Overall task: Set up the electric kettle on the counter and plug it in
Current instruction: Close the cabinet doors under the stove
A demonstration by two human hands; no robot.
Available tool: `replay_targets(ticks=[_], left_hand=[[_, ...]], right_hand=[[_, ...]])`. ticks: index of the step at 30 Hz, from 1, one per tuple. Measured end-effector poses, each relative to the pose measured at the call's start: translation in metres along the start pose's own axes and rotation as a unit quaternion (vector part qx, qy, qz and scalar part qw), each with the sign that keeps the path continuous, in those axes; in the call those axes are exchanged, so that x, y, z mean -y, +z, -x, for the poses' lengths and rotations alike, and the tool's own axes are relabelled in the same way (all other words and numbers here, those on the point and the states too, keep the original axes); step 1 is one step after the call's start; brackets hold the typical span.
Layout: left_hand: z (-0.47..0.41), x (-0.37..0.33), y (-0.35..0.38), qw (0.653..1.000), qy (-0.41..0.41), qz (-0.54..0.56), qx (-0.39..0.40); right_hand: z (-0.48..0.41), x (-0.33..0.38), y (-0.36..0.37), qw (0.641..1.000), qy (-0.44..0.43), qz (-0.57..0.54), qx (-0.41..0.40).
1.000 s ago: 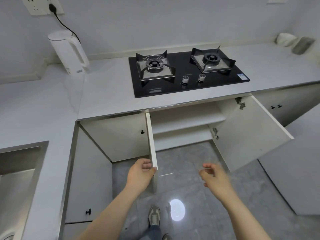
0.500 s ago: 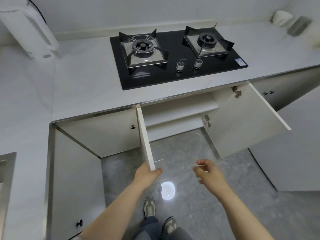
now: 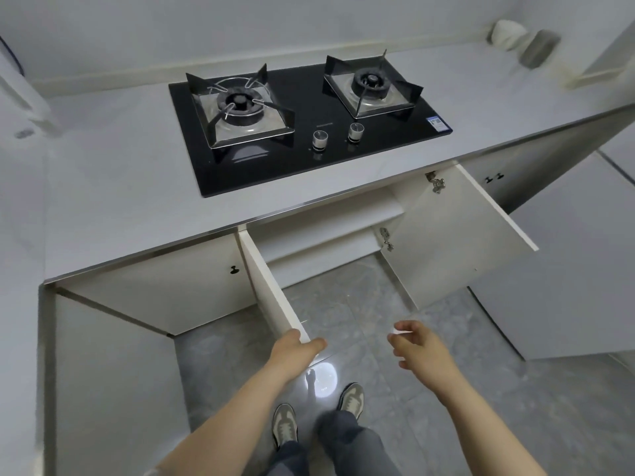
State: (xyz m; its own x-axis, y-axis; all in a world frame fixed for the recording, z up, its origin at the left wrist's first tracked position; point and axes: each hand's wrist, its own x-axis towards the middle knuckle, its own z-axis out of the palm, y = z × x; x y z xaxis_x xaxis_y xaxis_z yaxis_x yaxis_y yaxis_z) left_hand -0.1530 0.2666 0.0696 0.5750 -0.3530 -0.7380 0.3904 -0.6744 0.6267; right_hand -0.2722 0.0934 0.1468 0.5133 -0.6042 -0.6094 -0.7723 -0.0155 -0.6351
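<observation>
White kettle (image 3: 20, 94) stands blurred at the far left edge of the grey counter (image 3: 113, 173), left of the gas hob (image 3: 305, 128); the left hand (image 3: 293, 352) grips the free edge of the left cabinet door (image 3: 271, 293); the right hand (image 3: 421, 348) hangs loosely curled, holding nothing, near the right cabinet door (image 3: 453, 235).
</observation>
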Motion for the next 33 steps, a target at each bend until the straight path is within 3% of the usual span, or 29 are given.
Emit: replay_targets(ticks=[15, 22, 33], left_hand=[[-0.068, -0.097, 0.056, 0.991, -0.030, 0.133, 0.013], [-0.108, -0.153, 0.074, 0.993, 0.008, 0.095, -0.071], [-0.143, -0.199, 0.073, 0.986, -0.032, 0.123, -0.106]], right_hand=[[-0.076, 0.008, -0.097, 0.999, 0.019, -0.036, -0.020], [-0.132, 0.017, -0.152, 1.000, 0.016, -0.012, -0.014], [-0.195, 0.047, -0.176, 1.000, 0.014, 0.008, 0.006]])
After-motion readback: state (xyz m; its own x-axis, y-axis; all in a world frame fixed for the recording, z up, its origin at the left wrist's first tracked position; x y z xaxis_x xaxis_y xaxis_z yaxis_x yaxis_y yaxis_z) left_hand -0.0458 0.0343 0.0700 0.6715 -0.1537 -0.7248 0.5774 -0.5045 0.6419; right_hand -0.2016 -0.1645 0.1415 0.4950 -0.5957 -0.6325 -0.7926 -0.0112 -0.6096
